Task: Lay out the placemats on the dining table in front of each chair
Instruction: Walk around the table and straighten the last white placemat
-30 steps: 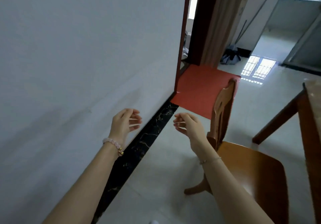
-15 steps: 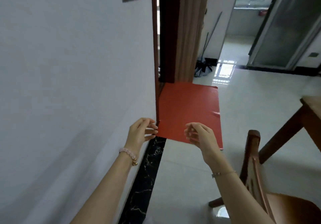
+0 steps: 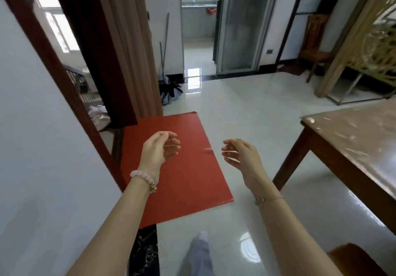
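Note:
The dining table (image 3: 351,138) with a brown marbled top and dark wooden legs stands at the right, nothing visible on the part I see. My left hand (image 3: 159,149) and my right hand (image 3: 241,153) are raised in front of me, fingers loosely curled and apart, both holding nothing. They hover over the floor, left of the table corner. A wooden chair (image 3: 355,258) shows only its top edge at the bottom right. No placemat is in sight.
A red mat (image 3: 188,181) lies on the glossy white tile floor by an open doorway with a dark wooden frame (image 3: 53,61). A mop (image 3: 166,76) leans on the far wall. Another wooden chair (image 3: 315,46) stands far right. My leg (image 3: 199,256) shows below.
My view has swung right and forward from the white wall to the room. The doorway and table corner have come into sight; the chair has dropped to the bottom right. Both hands stay empty.

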`<state>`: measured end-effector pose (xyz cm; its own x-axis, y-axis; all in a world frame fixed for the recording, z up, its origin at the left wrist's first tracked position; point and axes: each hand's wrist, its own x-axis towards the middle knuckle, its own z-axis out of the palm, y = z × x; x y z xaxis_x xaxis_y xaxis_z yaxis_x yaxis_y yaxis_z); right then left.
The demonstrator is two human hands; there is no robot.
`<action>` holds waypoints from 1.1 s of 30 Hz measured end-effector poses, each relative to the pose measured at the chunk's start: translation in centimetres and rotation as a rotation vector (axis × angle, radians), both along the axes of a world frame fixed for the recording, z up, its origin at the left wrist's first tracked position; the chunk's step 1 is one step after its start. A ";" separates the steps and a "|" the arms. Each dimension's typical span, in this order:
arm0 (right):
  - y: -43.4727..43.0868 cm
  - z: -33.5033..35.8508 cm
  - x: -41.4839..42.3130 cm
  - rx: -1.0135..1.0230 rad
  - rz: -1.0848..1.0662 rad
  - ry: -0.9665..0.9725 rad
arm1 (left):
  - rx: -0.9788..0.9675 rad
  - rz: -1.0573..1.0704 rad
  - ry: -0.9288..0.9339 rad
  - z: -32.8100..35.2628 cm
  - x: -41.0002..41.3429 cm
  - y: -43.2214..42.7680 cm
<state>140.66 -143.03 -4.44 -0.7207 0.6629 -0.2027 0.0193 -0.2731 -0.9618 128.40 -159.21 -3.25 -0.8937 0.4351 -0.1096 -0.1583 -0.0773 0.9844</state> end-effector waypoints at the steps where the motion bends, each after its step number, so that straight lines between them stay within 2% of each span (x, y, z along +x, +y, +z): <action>1: 1.6 -0.1 -1.8 0.003 -0.011 0.003 | 0.007 -0.006 0.006 0.1 -1.9 1.7; 10: 21.0 3.0 -18.0 0.069 -0.167 -0.015 | 0.038 -0.175 -0.064 1.2 -18.8 23.1; 21: 43.1 0.7 -27.7 0.033 -0.521 -0.029 | 0.016 -0.554 -0.060 -0.4 -32.6 51.4; 24: 49.3 1.2 -29.6 -0.008 -0.708 -0.008 | -0.003 -0.715 -0.047 0.5 -35.5 59.7; 27: 55.0 1.7 -30.8 -0.008 -0.791 -0.019 | -0.008 -0.835 -0.034 1.3 -37.1 68.0; 33: 64.4 0.1 -29.2 -0.093 -1.050 -0.033 | -0.050 -1.059 -0.047 0.0 -35.8 82.0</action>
<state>111.49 -78.63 -4.37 0.2125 0.9319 -0.2940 -0.2437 -0.2408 -0.9395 92.63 -77.18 -3.25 -0.0559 0.9833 -0.1733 -0.1588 0.1626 0.9738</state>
